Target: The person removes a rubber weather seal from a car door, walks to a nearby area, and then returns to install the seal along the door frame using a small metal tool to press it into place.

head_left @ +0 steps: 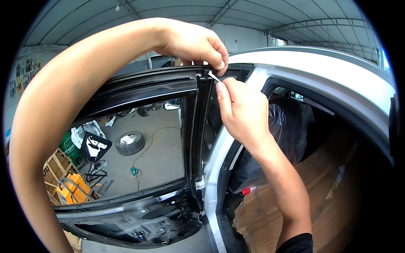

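Right hand (242,104) pinches white strip (214,76), lower end hidden.

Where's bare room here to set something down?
Bare floor lies between the green box and the door frame, seen through its window. Cardboard left of the right forearm is bare; its strength is unclear. Crowded: left of the tyre, around the yellow case; and the door frame's upper right corner, with the left hand, right hand and white strip.

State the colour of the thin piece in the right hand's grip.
The thin piece is white, showing best in the head view.
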### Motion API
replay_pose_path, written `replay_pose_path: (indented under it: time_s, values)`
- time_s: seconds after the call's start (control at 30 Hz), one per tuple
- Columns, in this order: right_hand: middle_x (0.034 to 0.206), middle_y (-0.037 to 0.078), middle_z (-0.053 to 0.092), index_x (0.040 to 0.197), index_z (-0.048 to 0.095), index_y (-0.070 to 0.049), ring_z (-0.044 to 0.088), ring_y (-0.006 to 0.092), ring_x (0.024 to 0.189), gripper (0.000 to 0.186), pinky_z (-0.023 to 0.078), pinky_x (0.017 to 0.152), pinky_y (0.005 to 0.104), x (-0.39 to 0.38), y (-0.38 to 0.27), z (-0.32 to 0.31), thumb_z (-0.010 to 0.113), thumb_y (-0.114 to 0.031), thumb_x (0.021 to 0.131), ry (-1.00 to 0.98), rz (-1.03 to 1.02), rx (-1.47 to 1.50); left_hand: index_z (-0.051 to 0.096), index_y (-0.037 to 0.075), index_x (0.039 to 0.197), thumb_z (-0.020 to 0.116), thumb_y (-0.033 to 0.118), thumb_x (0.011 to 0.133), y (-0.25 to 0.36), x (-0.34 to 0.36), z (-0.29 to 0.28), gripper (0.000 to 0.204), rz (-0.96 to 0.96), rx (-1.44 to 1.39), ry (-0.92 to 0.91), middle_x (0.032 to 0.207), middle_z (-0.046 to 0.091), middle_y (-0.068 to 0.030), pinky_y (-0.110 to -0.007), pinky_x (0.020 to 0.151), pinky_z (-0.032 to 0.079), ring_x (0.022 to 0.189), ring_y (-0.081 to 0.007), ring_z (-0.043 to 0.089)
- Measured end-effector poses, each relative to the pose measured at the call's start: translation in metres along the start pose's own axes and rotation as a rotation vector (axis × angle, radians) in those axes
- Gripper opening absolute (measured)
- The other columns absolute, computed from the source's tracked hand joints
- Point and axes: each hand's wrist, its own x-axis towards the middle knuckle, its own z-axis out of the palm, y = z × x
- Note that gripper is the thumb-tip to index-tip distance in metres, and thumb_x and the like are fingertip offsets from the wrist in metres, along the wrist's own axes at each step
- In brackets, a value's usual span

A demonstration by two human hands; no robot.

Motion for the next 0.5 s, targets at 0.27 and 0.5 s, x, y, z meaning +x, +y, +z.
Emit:
replay_pose_path:
  time_s: [0.27,0.5]
  values:
    - [0.060,0.014,0.061,0.074,0.059,-0.002,0.063,0.0324,0.056,0.026,0.050,0.054,0.0428,-0.003,-0.009,0.005,0.056,-0.019,0.093,-0.039,0.159,0.134,0.064,0.008,0.098,0.056,0.028,0.095,-0.007,0.003,-0.003,0.022,-0.050,-0.084,-0.044,0.083,0.061,0.0032,-0.022,0.064,0.042,0.070,-0.0060,0.052]
    - [0.059,0.018,0.060,0.075,0.061,0.000,0.063,0.0364,0.056,0.030,0.049,0.056,0.0447,-0.004,-0.015,0.006,0.053,-0.019,0.096,-0.057,0.294,0.260,0.064,0.003,0.105,0.060,0.031,0.092,-0.006,0.004,0.009,0.031,-0.106,-0.191,0.030,0.083,0.061,0.0001,-0.022,0.064,0.044,0.074,-0.0060,0.055]
